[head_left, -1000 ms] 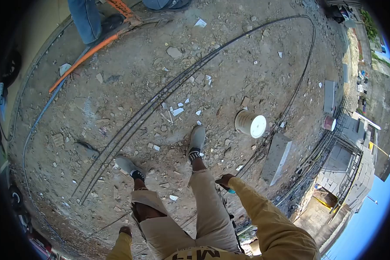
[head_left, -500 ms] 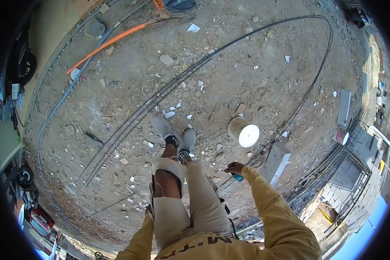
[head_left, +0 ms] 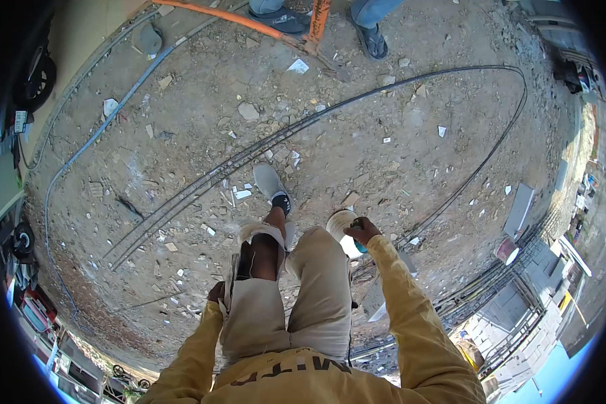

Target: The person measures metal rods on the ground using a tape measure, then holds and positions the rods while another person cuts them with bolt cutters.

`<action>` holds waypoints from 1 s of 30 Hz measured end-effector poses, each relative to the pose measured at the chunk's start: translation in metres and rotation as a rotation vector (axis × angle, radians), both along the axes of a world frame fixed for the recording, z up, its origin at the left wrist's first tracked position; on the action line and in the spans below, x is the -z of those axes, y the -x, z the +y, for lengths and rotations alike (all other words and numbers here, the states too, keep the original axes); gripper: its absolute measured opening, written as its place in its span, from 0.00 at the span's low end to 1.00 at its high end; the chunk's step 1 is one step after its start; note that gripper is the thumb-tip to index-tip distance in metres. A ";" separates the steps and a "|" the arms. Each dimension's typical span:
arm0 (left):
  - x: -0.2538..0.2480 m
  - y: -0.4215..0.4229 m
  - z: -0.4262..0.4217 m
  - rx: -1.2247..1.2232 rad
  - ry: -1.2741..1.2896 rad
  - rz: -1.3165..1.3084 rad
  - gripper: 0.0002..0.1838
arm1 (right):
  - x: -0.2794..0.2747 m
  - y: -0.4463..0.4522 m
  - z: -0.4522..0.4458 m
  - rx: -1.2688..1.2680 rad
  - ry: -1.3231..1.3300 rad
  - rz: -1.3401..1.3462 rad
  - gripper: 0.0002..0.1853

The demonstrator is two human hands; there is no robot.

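My right hand [head_left: 362,231] is closed around a small teal object [head_left: 361,247], mostly covered by the fingers, so its kind is unclear. Beneath that hand, as seen from above, stands a pale bucket [head_left: 338,221] with a white top; I cannot tell whether the hand touches it. My left hand [head_left: 216,291] hangs beside my left thigh, small and dark in view, its fingers not clear enough to read. Beige trousers [head_left: 320,269] cover my legs, and one grey shoe [head_left: 269,180] shows on the ground ahead.
Long dark bars [head_left: 262,141] bent into a loop lie across rubble-strewn dirt. A person's blue-trousered leg [head_left: 377,13] and an orange metal tool [head_left: 269,30] are at the top. A blue hose [head_left: 128,97] runs left; a reddish bucket [head_left: 507,251] and bundled rods [head_left: 481,286] lie right.
I have stepped forward, bringing the bucket beneath my right hand, which still holds the teal object. The orange tool has swung up, and another person's feet now show at the top.
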State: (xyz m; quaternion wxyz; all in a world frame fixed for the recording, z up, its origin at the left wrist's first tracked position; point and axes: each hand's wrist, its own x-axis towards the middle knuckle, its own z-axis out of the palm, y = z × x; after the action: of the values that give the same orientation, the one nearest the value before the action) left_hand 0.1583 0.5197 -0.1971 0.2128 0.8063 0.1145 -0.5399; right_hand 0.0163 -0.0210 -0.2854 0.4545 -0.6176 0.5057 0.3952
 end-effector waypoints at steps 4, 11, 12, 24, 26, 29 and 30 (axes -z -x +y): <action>-0.009 -0.008 -0.035 0.015 0.147 0.026 0.20 | -0.012 -0.053 -0.054 -0.104 0.038 0.023 0.43; -0.072 0.017 -0.128 -0.469 -0.005 0.098 0.15 | 0.011 -0.070 -0.119 -0.301 -0.007 0.027 0.44; -0.085 0.024 -0.133 -0.503 0.068 0.170 0.15 | 0.021 -0.074 -0.129 -0.372 -0.013 0.049 0.44; -0.076 0.090 -0.194 0.191 0.275 0.938 0.28 | 0.172 -0.085 -0.275 -0.716 0.238 0.023 0.42; -0.007 0.090 -0.158 0.367 0.256 1.116 0.29 | 0.209 -0.078 -0.290 -0.694 0.313 0.016 0.42; 0.140 0.020 -0.140 0.608 0.131 0.930 0.28 | 0.257 -0.068 -0.295 -0.782 0.499 0.052 0.41; 0.185 -0.034 -0.180 0.713 -0.168 0.893 0.27 | 0.268 -0.065 -0.297 -0.767 0.471 -0.004 0.40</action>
State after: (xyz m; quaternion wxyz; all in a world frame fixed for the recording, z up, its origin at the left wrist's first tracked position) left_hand 0.1920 0.3393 -0.3826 -0.1161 0.5029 -0.0430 -0.8554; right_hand 0.0810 -0.3181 -0.5538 0.1229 -0.8480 0.3153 0.4079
